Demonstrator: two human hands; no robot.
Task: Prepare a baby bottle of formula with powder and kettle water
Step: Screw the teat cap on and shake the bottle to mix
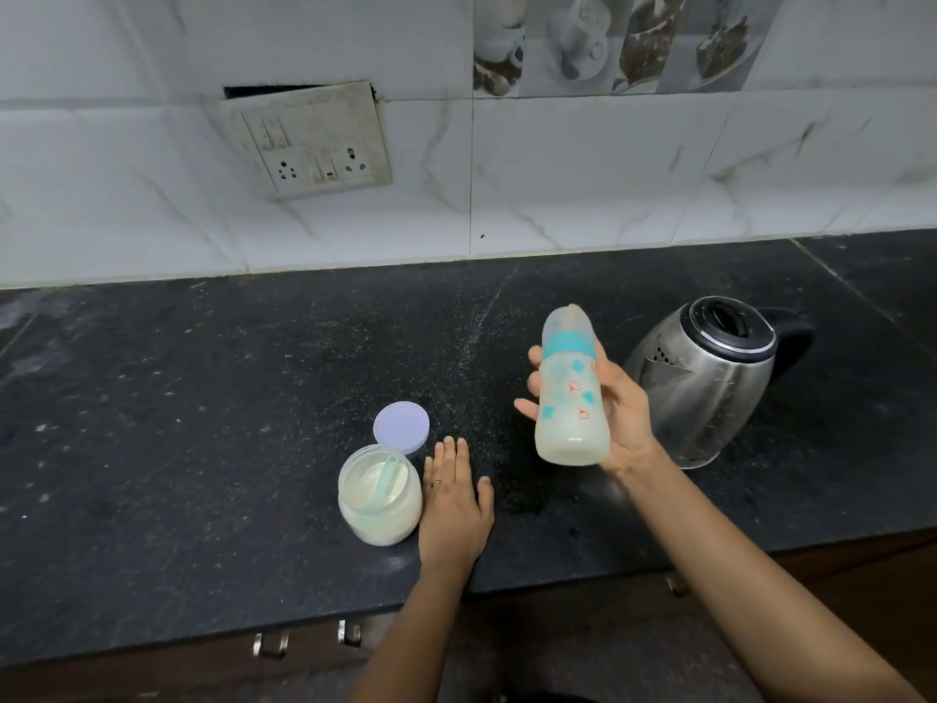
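My right hand point(616, 413) grips a baby bottle point(570, 393) in the air above the black counter point(203, 423). The bottle has a teal collar, its cap on, and milky liquid at its bottom. Flat on the counter lies my left hand point(454, 504), fingers straight, just right of the open powder jar point(380, 494). A pale green scoop point(388, 476) rests in the jar's white powder. The jar's lilac lid point(401, 427) lies behind it. A steel kettle point(710, 378) with a black lid and handle stands to the right of the bottle.
A tiled wall with a switch and socket plate point(314, 139) rises behind the counter. The counter's front edge runs close to me, with drawer handles point(271, 644) below it. Fine powder specks dot the counter's middle.
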